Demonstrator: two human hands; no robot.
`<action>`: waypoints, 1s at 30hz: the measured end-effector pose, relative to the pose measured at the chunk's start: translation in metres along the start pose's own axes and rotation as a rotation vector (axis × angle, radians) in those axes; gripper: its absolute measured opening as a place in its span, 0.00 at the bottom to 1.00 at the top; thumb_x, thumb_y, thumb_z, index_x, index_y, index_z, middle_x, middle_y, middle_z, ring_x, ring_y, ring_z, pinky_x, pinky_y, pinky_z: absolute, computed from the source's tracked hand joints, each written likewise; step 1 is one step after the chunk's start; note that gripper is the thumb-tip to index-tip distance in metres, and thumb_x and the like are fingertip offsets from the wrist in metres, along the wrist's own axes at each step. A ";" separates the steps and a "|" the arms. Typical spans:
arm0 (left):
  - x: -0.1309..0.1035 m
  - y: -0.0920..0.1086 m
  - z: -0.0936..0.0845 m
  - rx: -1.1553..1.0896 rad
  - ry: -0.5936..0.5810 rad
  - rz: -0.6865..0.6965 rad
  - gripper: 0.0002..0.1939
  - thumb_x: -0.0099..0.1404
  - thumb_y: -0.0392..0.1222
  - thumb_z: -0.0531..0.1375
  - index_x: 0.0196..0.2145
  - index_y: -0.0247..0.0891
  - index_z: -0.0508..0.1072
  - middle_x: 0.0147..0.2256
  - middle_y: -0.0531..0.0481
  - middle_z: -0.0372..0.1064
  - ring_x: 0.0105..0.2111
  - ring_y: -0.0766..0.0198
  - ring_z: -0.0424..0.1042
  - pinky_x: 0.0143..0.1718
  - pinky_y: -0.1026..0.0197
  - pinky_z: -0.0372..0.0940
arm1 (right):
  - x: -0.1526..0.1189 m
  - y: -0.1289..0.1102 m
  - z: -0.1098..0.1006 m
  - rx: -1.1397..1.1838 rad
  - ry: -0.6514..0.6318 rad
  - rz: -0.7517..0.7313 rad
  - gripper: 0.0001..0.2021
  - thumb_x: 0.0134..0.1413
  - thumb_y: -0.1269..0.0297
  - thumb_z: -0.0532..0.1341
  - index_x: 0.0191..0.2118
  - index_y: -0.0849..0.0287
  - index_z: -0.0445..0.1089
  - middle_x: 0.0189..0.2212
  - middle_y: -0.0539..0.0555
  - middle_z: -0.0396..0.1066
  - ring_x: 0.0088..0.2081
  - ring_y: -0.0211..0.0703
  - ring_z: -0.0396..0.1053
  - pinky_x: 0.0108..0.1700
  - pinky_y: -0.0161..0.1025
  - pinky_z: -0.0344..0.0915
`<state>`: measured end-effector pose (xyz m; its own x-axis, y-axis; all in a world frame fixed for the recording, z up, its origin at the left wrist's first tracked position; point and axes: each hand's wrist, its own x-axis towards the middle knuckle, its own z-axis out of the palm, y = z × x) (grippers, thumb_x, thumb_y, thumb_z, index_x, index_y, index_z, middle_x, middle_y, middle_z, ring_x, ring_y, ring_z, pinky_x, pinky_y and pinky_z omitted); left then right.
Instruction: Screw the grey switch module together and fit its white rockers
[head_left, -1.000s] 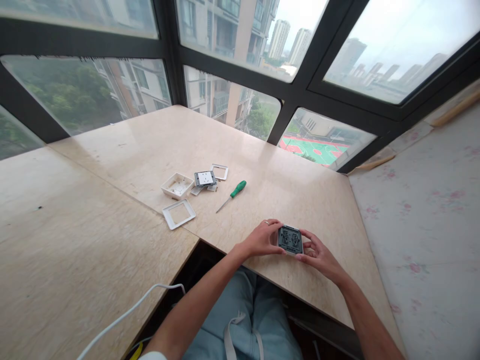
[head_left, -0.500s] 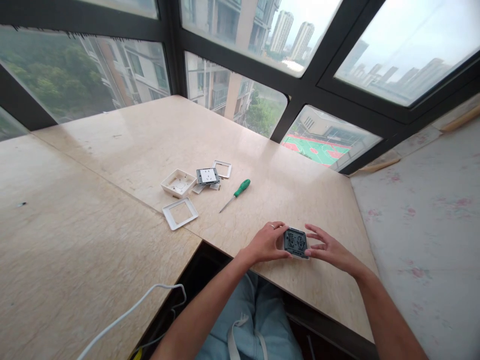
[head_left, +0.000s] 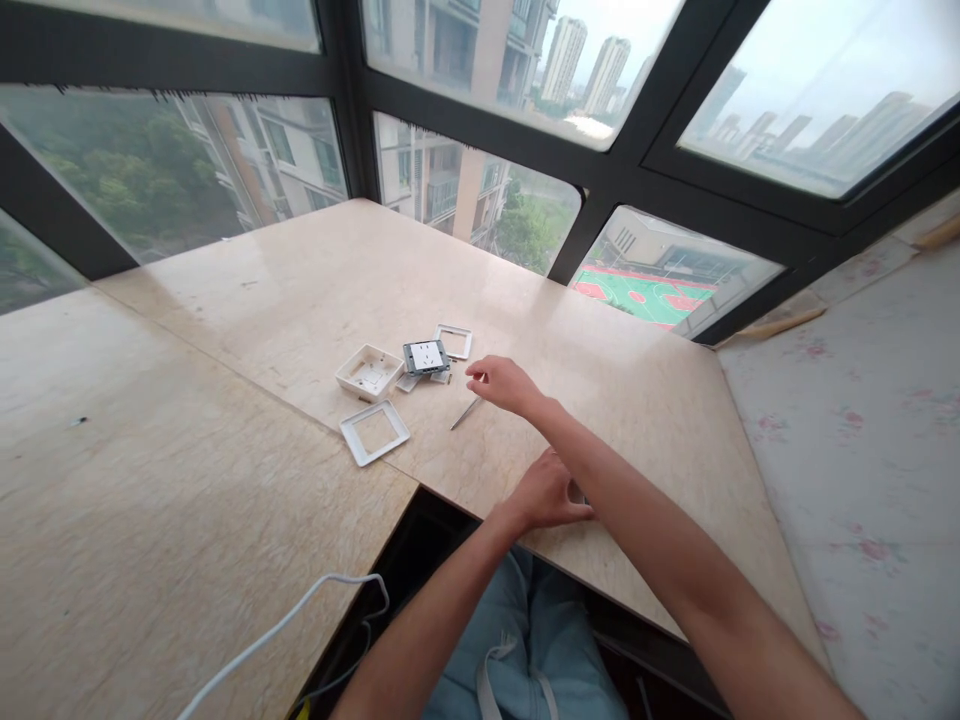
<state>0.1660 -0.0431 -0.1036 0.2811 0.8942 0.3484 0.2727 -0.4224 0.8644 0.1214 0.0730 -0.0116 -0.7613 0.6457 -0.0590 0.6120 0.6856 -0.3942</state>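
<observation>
My left hand (head_left: 551,490) holds an electrical wall plate (head_left: 576,493) at the table's front edge. Only a small part of the plate shows, as my right forearm crosses in front of it. My right hand (head_left: 502,383) is over the screwdriver (head_left: 466,413), its fingers bent and a gap between thumb and forefinger. The metal shaft lies on the table, while the handle is hidden under that hand. To the left of it lies a white wall socket (head_left: 426,356) with a grey surround, resting on small white pieces.
A white mounting box (head_left: 369,372) stands left of the socket. One white frame (head_left: 375,433) lies in front of it, another (head_left: 454,341) behind the socket. A white cable (head_left: 277,622) hangs over the gap by the table (head_left: 247,480). Windows and a papered wall (head_left: 862,500) border the table.
My right hand has left the wall plate and reached forward and left over the screwdriver, covering its green handle. My left hand stays at the plate. The view has shifted slightly.
</observation>
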 end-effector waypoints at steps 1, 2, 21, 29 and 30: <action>0.000 0.000 0.000 -0.027 0.018 0.011 0.25 0.58 0.53 0.68 0.49 0.37 0.72 0.53 0.40 0.71 0.57 0.43 0.67 0.60 0.44 0.63 | 0.011 -0.004 0.004 -0.029 -0.019 0.005 0.10 0.59 0.68 0.62 0.45 0.62 0.78 0.43 0.58 0.76 0.44 0.46 0.71 0.48 0.40 0.64; -0.001 0.001 0.001 -0.057 0.033 0.018 0.24 0.59 0.53 0.67 0.49 0.37 0.72 0.53 0.40 0.71 0.56 0.43 0.68 0.59 0.44 0.64 | 0.020 -0.007 0.009 -0.054 -0.035 0.013 0.09 0.59 0.68 0.63 0.43 0.62 0.78 0.42 0.59 0.76 0.45 0.48 0.71 0.47 0.40 0.64; -0.005 0.009 -0.002 -0.259 0.079 -0.058 0.25 0.63 0.50 0.65 0.54 0.37 0.72 0.57 0.40 0.69 0.58 0.46 0.66 0.61 0.45 0.63 | 0.056 0.002 0.034 -0.025 -0.115 0.043 0.08 0.54 0.69 0.67 0.41 0.62 0.78 0.41 0.56 0.76 0.41 0.44 0.69 0.39 0.36 0.59; -0.002 0.014 -0.007 -0.220 0.063 0.030 0.24 0.63 0.51 0.65 0.55 0.42 0.74 0.52 0.45 0.72 0.53 0.45 0.70 0.57 0.46 0.65 | 0.042 0.008 0.035 0.160 0.009 -0.036 0.02 0.53 0.74 0.67 0.33 0.62 0.74 0.32 0.51 0.74 0.35 0.37 0.66 0.38 0.33 0.58; -0.001 0.013 -0.006 -0.199 0.070 0.039 0.25 0.62 0.50 0.65 0.55 0.42 0.73 0.52 0.45 0.72 0.52 0.46 0.70 0.58 0.45 0.65 | 0.037 0.010 0.034 0.193 0.040 -0.049 0.01 0.54 0.73 0.66 0.33 0.62 0.75 0.32 0.50 0.75 0.35 0.36 0.67 0.39 0.33 0.59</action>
<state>0.1633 -0.0489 -0.0903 0.2216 0.8890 0.4008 0.0735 -0.4251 0.9022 0.0918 0.0923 -0.0484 -0.7776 0.6288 -0.0010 0.5194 0.6414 -0.5646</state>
